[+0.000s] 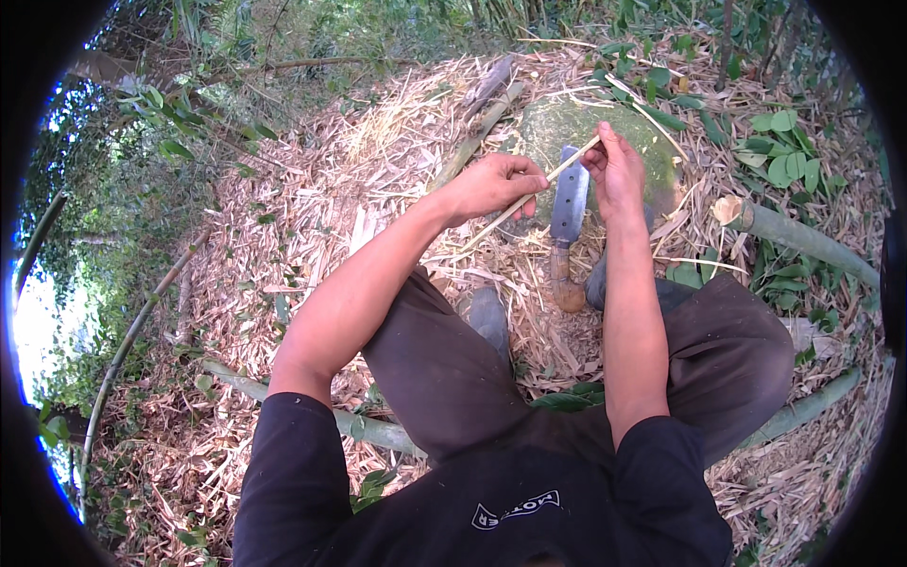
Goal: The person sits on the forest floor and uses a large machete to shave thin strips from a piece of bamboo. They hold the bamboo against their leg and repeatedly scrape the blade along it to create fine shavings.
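Note:
A thin pale strip, which looks like split bamboo [571, 163], runs slantwise between my two hands. My left hand [499, 186] is closed round its middle, and the lower end sticks out past the fingers toward the ground. The upper end is pinched between the fingertips of my right hand [619, 172], which is raised higher and farther right. Below the strip a broad-bladed knife [569, 210] with holes along its blade leans against a mossy stone [652, 151]. Its brown wooden handle [565, 282] points back toward me, between my feet.
Cut green bamboo poles lie at the right [803, 236] and behind my knees [378, 432]. Dry shavings [397, 123] cover the ground. A grey shoe [489, 319] shows beside the handle. Leafy plants [789, 156] stand at right, and a thin bent stem [128, 345] rises at left.

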Available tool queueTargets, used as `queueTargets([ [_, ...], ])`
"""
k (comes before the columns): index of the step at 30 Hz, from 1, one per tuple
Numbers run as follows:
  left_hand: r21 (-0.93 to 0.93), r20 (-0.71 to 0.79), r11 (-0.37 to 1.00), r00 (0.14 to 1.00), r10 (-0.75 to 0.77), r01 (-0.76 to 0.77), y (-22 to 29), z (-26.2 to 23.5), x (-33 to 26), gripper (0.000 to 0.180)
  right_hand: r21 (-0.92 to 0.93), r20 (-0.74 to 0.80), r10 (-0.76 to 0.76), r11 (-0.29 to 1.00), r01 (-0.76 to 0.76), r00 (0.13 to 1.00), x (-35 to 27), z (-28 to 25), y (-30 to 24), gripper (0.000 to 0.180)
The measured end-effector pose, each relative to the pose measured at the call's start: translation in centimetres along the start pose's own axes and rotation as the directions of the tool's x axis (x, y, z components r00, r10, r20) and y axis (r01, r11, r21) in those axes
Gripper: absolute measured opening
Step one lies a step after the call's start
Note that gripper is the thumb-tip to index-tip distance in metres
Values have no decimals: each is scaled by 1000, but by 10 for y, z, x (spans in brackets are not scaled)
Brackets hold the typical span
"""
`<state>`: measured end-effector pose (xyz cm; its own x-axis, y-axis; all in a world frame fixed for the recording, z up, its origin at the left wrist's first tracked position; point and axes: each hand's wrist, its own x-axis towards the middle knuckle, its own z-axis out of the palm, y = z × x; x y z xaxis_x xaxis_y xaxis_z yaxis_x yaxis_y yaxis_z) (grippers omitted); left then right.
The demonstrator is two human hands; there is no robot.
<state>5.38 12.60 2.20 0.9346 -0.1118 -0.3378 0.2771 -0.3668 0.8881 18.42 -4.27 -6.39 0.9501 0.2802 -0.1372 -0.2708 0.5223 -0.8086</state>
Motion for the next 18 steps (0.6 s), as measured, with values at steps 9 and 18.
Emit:
queueTargets([
  [9, -20, 58, 1000, 998, -19, 20, 0, -1, 2, 30, -17, 11, 12, 1000, -11, 1000, -5, 3, -6, 28],
  [18, -61, -34, 998, 999, -35, 33, -5, -1, 4, 29, 1, 95, 14, 1000, -14, 995, -6, 5, -6, 26],
])
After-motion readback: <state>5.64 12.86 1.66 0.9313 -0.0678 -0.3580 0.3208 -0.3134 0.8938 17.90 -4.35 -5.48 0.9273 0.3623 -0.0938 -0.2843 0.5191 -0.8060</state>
